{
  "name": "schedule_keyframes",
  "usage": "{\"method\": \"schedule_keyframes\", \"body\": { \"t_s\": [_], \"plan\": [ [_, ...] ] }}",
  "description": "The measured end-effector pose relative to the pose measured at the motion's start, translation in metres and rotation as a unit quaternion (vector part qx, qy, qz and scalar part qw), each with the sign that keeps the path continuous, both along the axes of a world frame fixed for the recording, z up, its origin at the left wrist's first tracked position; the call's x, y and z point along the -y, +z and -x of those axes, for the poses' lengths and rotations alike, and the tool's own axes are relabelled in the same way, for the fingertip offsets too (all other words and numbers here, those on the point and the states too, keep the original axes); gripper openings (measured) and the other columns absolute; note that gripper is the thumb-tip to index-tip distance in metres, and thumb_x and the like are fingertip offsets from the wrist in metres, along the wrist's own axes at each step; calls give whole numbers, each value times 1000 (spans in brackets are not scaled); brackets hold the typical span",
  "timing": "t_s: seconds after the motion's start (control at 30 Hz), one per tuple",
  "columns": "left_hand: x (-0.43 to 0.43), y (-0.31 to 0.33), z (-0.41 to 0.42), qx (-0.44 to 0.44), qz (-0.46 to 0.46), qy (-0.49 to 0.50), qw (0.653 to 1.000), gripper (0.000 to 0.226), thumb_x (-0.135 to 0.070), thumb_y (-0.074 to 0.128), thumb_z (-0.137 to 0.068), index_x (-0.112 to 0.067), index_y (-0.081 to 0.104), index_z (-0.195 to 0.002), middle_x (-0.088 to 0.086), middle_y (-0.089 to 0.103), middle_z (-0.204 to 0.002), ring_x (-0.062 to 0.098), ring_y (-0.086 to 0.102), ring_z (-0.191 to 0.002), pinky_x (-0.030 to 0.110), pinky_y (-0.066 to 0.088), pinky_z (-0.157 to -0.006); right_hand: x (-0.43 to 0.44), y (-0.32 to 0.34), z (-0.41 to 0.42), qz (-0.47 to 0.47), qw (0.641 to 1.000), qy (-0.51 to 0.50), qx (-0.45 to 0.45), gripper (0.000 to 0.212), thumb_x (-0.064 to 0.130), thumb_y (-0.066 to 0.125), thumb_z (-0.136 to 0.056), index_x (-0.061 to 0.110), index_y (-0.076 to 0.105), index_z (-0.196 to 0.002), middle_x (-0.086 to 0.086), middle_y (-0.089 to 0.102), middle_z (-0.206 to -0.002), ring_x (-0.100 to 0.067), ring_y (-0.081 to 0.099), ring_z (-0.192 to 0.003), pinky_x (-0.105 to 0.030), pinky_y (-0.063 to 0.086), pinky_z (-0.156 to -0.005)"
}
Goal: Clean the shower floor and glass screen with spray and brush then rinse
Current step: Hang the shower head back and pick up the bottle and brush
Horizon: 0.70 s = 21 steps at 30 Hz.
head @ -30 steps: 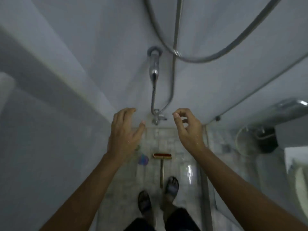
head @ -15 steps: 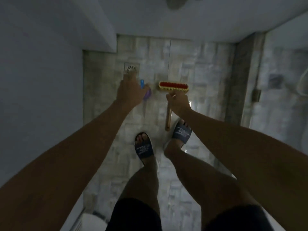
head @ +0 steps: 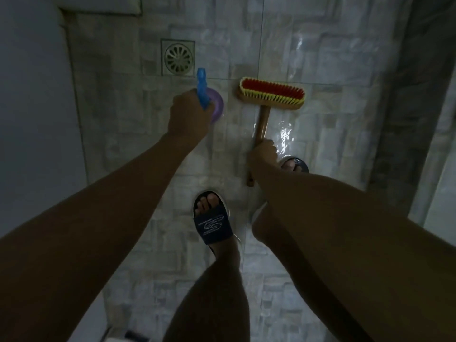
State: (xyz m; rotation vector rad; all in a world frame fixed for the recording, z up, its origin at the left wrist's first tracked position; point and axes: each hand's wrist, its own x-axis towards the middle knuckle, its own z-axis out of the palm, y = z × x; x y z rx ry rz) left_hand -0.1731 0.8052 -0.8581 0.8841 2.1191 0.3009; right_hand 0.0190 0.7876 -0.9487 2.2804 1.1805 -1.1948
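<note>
I look straight down at the wet tiled shower floor [head: 308,58]. My left hand [head: 188,114] is closed around a spray bottle [head: 217,104] with a purple body and a blue trigger head, standing on the floor. My right hand [head: 262,154] grips the wooden handle of a scrubbing brush [head: 271,93] that lies on the tiles, its red and yellow bristles facing away from me. The glass screen [head: 441,134] runs along the right edge.
A square metal drain [head: 178,58] sits just beyond the bottle. My feet in dark slides [head: 213,223] stand below the brush. A white wall [head: 32,107] borders the left; a dark threshold strip [head: 399,107] lies on the right.
My view swung down from the wall tap to the floor. Both hands came down; the left closed on the bottle and the right slid down the brush handle and gripped it.
</note>
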Motion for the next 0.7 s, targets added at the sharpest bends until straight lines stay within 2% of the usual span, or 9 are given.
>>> {"method": "schedule_keyframes", "body": {
  "t_s": [0.13,0.2,0.3,0.4,0.53,0.6,0.63,0.67,0.7],
  "plan": [
    [-3,19,-2,-5,-3,0,1000,40,-30,66,-95,3,66,-118,21,69,-112,30,69,-99,37,57,-81,-8,28,18,14,997,-65,-44,42,27,48,-100,7,40,-136,-15,55,-131,-36,56,-119,-44,45,-99],
    [-2,33,0,4,-4,21,1000,39,-27,65,-96,5,66,-118,23,68,-113,32,68,-101,37,55,-80,-14,50,27,-32,990,-114,-72,40,24,46,-102,6,38,-136,-15,58,-127,-34,61,-109,-39,49,-90],
    [1,82,2,16,-9,46,999,37,-25,64,-97,7,66,-114,24,69,-110,33,68,-99,36,52,-74,-23,112,29,-103,983,-105,-114,27,24,43,-106,8,45,-127,-10,62,-110,-22,64,-90,-33,52,-72],
    [6,163,10,25,-41,64,997,28,-19,64,-98,7,69,-106,17,69,-96,24,64,-85,27,43,-66,-38,193,33,-105,983,-49,-139,21,24,42,-106,8,48,-119,-12,63,-98,-24,66,-79,-35,54,-59],
    [22,276,20,42,-92,98,990,22,-13,64,-97,8,68,-99,12,63,-85,24,61,-78,20,37,-61,-59,304,41,2,986,-60,-156,25,21,47,-104,2,55,-118,-12,61,-86,-22,57,-57,-30,49,-44],
    [33,333,28,39,-97,117,988,25,-17,65,-97,8,68,-97,14,65,-86,27,64,-78,25,39,-61,-59,370,46,13,977,-72,-201,32,13,45,-102,11,45,-134,-12,59,-86,-20,53,-55,-28,47,-44],
    [40,359,31,33,-102,126,986,26,-19,65,-97,7,69,-98,15,67,-86,26,64,-77,25,41,-61,-57,399,49,13,972,-67,-223,44,8,43,-100,24,37,-140,-13,59,-86,-20,52,-54,-27,46,-43],
    [47,385,33,26,-102,137,985,27,-20,66,-96,7,69,-99,14,67,-87,24,63,-76,25,41,-62,-54,431,53,12,969,-61,-240,50,3,41,-97,33,34,-137,-14,58,-84,-20,51,-52,-27,44,-41],
    [56,419,36,18,-110,148,983,28,-21,67,-96,7,69,-99,13,66,-86,22,62,-76,25,41,-62,-53,469,58,14,966,-55,-254,48,0,39,-96,33,36,-131,-14,56,-81,-20,50,-50,-26,41,-40]
  ]
}}
